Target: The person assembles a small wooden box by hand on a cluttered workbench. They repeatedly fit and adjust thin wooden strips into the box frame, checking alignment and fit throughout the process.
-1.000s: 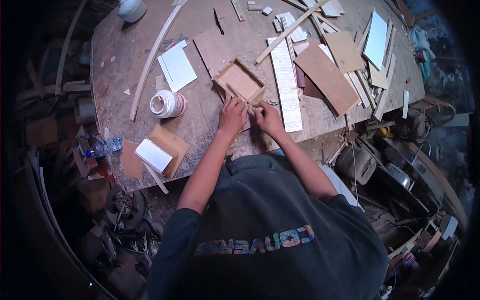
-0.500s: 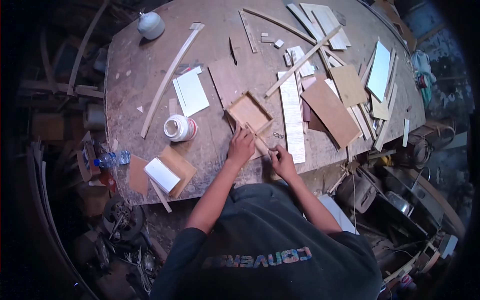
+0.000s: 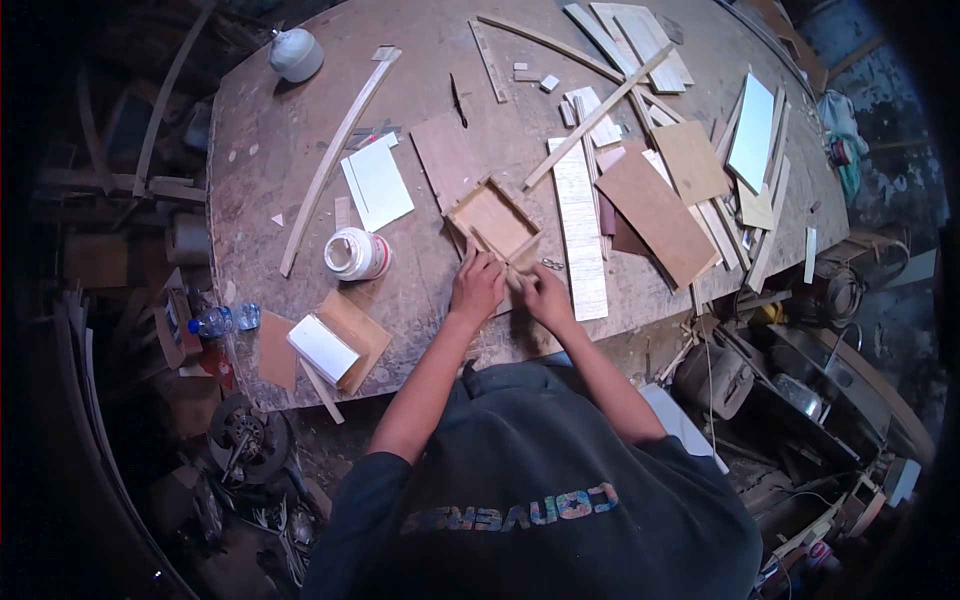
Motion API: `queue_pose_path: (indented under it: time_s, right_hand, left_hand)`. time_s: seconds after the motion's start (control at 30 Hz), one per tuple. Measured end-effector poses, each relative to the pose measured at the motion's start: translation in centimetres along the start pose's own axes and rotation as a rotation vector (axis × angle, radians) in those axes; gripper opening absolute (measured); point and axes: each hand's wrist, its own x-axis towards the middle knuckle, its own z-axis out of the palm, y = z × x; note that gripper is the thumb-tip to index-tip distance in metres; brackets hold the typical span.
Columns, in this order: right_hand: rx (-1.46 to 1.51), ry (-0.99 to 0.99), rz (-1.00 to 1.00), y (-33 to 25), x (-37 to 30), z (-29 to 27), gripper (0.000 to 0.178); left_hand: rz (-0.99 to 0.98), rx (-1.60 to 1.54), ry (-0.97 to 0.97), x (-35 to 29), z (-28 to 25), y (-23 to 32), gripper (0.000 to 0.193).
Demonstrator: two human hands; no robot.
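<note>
A shallow, open wooden box (image 3: 497,222) lies tilted like a diamond on the worktable, partly over a thin brown board (image 3: 440,155). My left hand (image 3: 479,286) is at the box's near side, its fingers bent and pressed onto a thin wooden strip (image 3: 481,241) along that wall. Close beside it, my right hand (image 3: 547,298) is closed in a pinch at the box's near corner. What its fingertips grip is hidden. A small metal clip-like piece (image 3: 551,264) lies just right of the box.
On the worktable (image 3: 270,180), a white tub (image 3: 356,255) stands left of the box, near a white panel (image 3: 377,182). A long pale board (image 3: 580,230) and brown panel (image 3: 657,222) lie to the right. A white-topped block (image 3: 324,342) sits near the front left edge.
My right hand has moved up and left, closer to my left hand and the box corner. The thin piece visible between the hands is now mostly covered. The whole view has shifted slightly.
</note>
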Motion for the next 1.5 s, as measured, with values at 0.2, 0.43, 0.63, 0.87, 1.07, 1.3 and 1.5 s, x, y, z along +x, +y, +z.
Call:
queue_pose_path:
  time_s: [0.2,0.43,0.63,0.87,1.07,1.3,1.5]
  right_hand:
    - [-0.038,0.013,0.017,1.0,-0.9,-0.7,0.014]
    - [0.032,-0.129,0.239,0.3,-4.1,-2.6,0.015]
    - [-0.036,-0.035,0.033,-0.5,0.3,0.2,0.015]
    - [-0.066,0.053,-0.032,1.5,0.2,0.7,0.017]
    - [-0.054,-0.072,0.169,1.4,-3.1,-2.3,0.017]
    - [-0.021,-0.06,0.134,1.1,-3.1,-2.2,0.012]
    - [-0.003,-0.033,0.049,0.5,1.4,0.4,0.016]
  left_hand:
    - [0.011,0.004,0.01,0.0,0.0,0.1,0.011]
    - [0.033,0.003,0.023,0.0,0.0,-0.1,0.012]
    - [0.017,-0.004,-0.024,-0.1,-0.3,-0.1,0.013]
    - [0.016,-0.001,0.032,-0.2,0.4,0.1,0.013]
    - [0.027,0.006,0.043,-0.2,0.6,-0.4,0.011]
    - [-0.005,-0.023,0.042,1.4,-0.5,-1.5,0.01]
    - [-0.022,-0.007,0.008,1.5,-0.5,-1.4,0.013]
